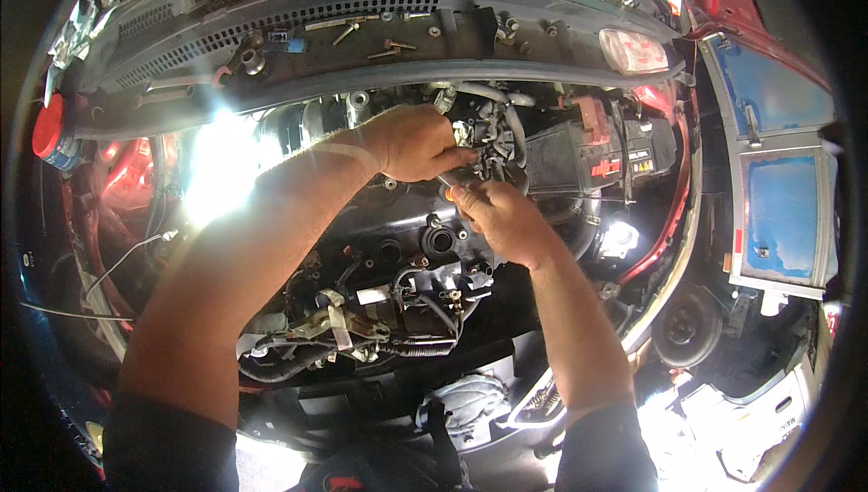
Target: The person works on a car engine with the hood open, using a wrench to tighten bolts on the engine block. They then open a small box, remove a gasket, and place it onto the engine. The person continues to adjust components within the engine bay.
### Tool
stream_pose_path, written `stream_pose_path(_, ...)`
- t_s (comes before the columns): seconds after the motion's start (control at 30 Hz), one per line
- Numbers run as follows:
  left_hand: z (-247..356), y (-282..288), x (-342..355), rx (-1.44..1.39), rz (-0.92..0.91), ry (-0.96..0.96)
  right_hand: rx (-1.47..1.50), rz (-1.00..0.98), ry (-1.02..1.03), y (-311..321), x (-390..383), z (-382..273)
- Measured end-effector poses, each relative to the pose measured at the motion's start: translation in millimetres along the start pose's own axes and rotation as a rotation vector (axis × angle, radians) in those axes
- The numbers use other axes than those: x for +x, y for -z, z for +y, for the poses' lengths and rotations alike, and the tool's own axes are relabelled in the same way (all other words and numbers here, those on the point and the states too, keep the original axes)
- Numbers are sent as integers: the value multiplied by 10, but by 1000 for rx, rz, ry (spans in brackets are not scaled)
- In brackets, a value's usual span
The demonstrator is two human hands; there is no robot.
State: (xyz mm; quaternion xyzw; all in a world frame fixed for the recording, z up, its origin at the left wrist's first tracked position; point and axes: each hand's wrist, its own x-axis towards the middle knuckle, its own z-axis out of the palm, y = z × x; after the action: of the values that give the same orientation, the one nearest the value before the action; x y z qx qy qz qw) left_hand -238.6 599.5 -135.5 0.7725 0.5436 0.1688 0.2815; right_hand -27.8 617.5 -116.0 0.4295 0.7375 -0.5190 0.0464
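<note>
In a car's engine bay, my left hand (pixel 411 144) is closed at the back of the engine (pixel 362 221), beside a cluster of connectors and hoses (pixel 493 139); what its curled fingers grip is hidden. Just below and to the right, my right hand (pixel 493 221) is closed on a tool with an orange handle (pixel 448 193), mostly covered by the fingers. The tool's metal shaft angles up toward my left thumb. An open round port (pixel 438 239) sits below my right hand, among brackets and wiring.
Loose bolts, wrenches (pixel 172 85) and sockets (pixel 253 62) lie on the cowl (pixel 470 67). A red-lidded container (pixel 50 130) stands far left. A battery (pixel 646 162) sits right, beside a blue metal cabinet (pixel 778 212) outside the car. A bright work light (pixel 221 171) glares at left.
</note>
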Motion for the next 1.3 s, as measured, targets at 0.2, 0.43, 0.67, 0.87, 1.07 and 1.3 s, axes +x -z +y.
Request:
stream_pose_path(0.2,-78,-17,21,20,16,-110,121,10,10,-114,-68,42)
stream_pose_path(0.43,-78,-5,7,6,49,-163,9,122,-28,-168,-206,-182)
stream_pose_path(0.67,-115,5,-1,-8,39,-130,-16,123,-42,-258,-223,-23)
stream_pose_path(0.87,214,-353,-16,-97,422,601,-1149,498,101,239,323,-122)
stream_pose_path(1.07,407,-342,53,143,363,522,-1018,170,221,519,408,11)
stream_pose_path(1.3,305,-248,-33,144,241,369,-885,358,140,311,248,-89)
